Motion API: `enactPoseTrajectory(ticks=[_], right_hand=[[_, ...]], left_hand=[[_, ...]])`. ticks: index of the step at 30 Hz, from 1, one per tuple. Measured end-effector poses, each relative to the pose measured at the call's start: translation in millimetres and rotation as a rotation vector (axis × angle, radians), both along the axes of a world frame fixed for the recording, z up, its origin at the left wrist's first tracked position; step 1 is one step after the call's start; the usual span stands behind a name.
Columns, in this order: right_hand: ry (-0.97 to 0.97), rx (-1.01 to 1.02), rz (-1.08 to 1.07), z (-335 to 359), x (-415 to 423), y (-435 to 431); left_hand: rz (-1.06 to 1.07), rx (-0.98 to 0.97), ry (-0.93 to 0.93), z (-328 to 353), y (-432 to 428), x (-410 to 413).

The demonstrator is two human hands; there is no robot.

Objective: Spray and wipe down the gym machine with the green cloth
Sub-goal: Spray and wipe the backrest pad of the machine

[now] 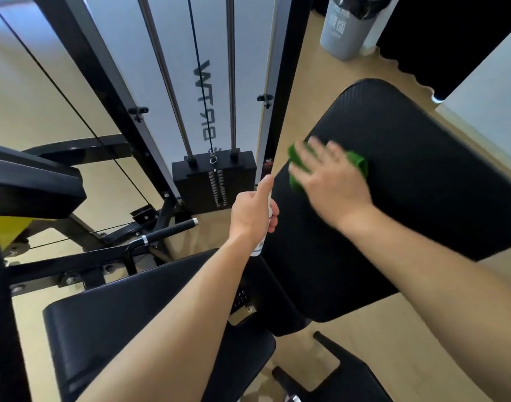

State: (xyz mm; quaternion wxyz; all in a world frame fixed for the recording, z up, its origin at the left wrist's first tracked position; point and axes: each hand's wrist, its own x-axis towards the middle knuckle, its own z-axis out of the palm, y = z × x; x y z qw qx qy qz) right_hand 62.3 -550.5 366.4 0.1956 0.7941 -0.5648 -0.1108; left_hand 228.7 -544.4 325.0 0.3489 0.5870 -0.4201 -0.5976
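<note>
We press our right hand (332,181) flat on green cloth (358,163) atop black pad (422,169), left hand (253,211) gripping spray bottle (258,248) beside the pad

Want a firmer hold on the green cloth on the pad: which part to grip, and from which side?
The green cloth lies pinned flat on the black pad under the right hand. Pinch its folded right edge, which sticks out past the hand and looks thick, coming from above and the right. The left hand grips the spray bottle.

Green cloth (358,164) bunched on black machine pad (428,175).
</note>
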Motion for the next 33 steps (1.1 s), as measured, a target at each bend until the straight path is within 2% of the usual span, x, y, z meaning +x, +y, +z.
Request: enactPoseTrajectory(ticks=[3,4,6,11,14,23,28,31,33], right_hand=[[0.053,0.336,0.117,-26,-1,54],[0.059,0.379,0.111,-23,-7,64],[0.021,0.311,0.11,-11,-19,72],[-0.179,-0.082,-0.008,8,-39,61],[-0.235,-0.171,-0.014,21,-40,42],[-0.139,-0.136,0.073,19,-36,7],[-0.091,-0.095,0.092,12,-23,-8],[-0.062,-0.01,0.132,-9,-1,-14],[-0.008,0.116,0.217,-41,17,-5]], left_hand=[[0.02,0.007,-0.002,-11,12,8],[0.017,0.012,-0.013,-15,16,10],[0.009,0.018,-0.032,-24,27,13],[0.042,0.043,-0.029,-45,56,8],[0.066,0.05,-0.015,-54,66,2],[0.144,0.06,0.001,-73,68,-15],[0.263,0.024,-0.022,-84,68,-21],[0.298,0.025,0.0,-92,70,-15],[0.322,0.028,0.01,-97,73,-10]])
